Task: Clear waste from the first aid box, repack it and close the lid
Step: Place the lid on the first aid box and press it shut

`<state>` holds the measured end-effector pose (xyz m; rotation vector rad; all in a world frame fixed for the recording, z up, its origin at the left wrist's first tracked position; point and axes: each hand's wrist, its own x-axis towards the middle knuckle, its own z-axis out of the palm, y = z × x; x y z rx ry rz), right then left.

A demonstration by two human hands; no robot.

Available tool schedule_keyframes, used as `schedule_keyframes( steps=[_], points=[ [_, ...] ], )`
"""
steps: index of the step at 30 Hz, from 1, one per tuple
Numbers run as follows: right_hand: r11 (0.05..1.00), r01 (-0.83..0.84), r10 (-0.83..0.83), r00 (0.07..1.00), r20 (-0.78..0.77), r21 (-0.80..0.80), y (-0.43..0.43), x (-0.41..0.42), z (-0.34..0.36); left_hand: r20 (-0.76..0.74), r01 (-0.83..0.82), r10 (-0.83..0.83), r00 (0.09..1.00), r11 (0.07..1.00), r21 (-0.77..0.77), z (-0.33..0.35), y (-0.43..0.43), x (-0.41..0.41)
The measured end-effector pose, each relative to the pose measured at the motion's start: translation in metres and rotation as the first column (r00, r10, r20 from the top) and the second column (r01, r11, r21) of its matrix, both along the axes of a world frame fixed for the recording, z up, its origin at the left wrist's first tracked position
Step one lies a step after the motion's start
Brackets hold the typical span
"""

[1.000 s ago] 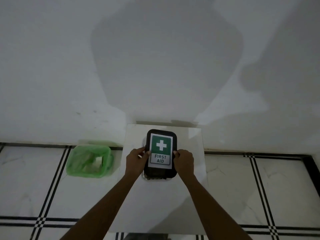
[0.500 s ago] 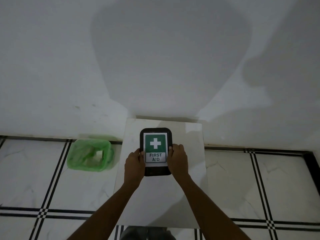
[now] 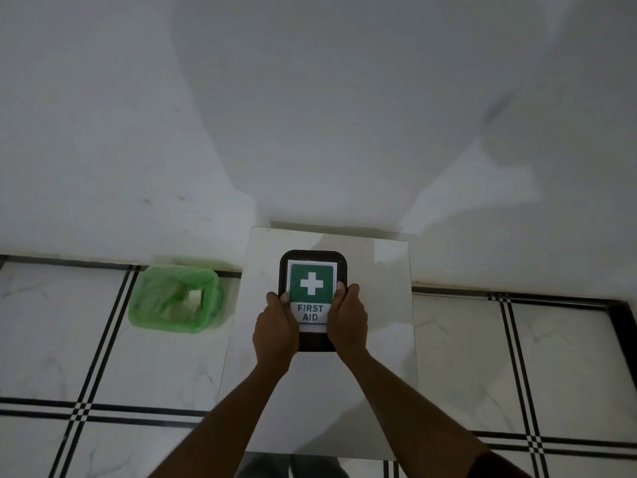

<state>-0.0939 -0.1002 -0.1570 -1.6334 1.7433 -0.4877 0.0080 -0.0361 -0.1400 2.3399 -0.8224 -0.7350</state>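
Box: black rectangular first aid box with green-cross label (image 3: 312, 291), lid down, at table centre, bin at its 9 o'clock.
Grip: left hand (image 3: 275, 329) and right hand (image 3: 348, 322) clamped on its sides.
Advice: press evenly until the lid seats.

"FIRST AID" on box lid (image 3: 312, 270)

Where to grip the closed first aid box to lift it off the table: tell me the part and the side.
Probably the two long sides of the first aid box, one hand from each flank. It lies flat, lid up, narrow enough to span; the left hand and right hand already clasp those edges on the table.
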Motion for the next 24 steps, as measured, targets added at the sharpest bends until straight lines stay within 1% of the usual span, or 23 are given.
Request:
schedule_keyframes(
  steps=[5, 8, 10, 12, 14, 16, 18, 19, 20, 21, 22, 23, 24],
  points=[
    [1.000, 0.003, -0.003, 1.000, -0.020, 0.019, -0.001, 0.000, -0.005, 0.037, 0.000, 0.000, 0.999, 1.000, -0.004, -0.010, -0.001, 0.004],
    [1.000, -0.004, 0.005, 0.998, -0.058, 0.017, -0.003, 0.000, -0.004, 0.106, 0.036, -0.040, 0.994, 0.998, 0.042, -0.009, -0.004, 0.005],
    [1.000, -0.028, 0.029, 0.995, -0.091, 0.012, -0.002, -0.001, -0.003, 0.117, 0.052, -0.057, 0.992, 0.997, 0.053, -0.007, -0.008, 0.006],
    [0.999, -0.045, 0.047, 0.993, -0.107, 0.016, -0.001, -0.002, -0.002, 0.074, -0.024, 0.023, 0.997, 1.000, 0.015, -0.004, -0.018, 0.008],
    [0.997, -0.059, 0.064, 0.994, -0.090, 0.048, -0.001, -0.002, 0.000, 0.027, -0.121, 0.122, 0.992, 0.993, -0.010, 0.000, -0.034, 0.010],
    [0.995, -0.071, 0.075, 0.996, -0.042, 0.076, 0.001, -0.002, 0.000, -0.012, -0.183, 0.184, 0.983, 0.983, 0.031, 0.003, -0.049, 0.015],
    [0.996, -0.082, 0.082, 0.996, -0.020, 0.026, 0.000, -0.002, 0.002, -0.036, -0.221, 0.224, 0.974, 0.973, 0.071, 0.001, -0.058, 0.019],
    [0.996, -0.080, 0.079, 0.996, -0.041, -0.026, 0.000, 0.000, 0.003, -0.024, -0.222, 0.224, 0.974, 0.972, 0.072, 0.000, -0.060, 0.019],
    [0.990, -0.098, 0.088, 0.992, -0.094, -0.098, -0.001, 0.001, 0.006, 0.001, -0.220, 0.220, 0.975, 0.974, 0.056, 0.000, -0.060, 0.019],
    [0.968, -0.176, 0.140, 0.970, -0.200, -0.178, -0.004, 0.003, 0.007, 0.041, -0.210, 0.209, 0.977, 0.978, 0.021, 0.002, -0.060, 0.017],
    [0.933, -0.295, 0.222, 0.923, -0.314, -0.209, -0.008, 0.004, 0.005, 0.088, -0.186, 0.188, 0.978, 0.982, -0.025, 0.002, -0.060, 0.016],
    [0.887, -0.407, 0.302, 0.869, -0.393, -0.218, -0.013, 0.005, 0.003, 0.149, -0.136, 0.145, 0.978, 0.989, -0.064, 0.002, -0.060, 0.014],
    [0.852, -0.483, 0.372, 0.828, -0.419, -0.199, -0.018, 0.004, 0.000, 0.209, -0.052, 0.066, 0.976, 0.996, -0.072, -0.001, -0.060, 0.013]
  ],
)
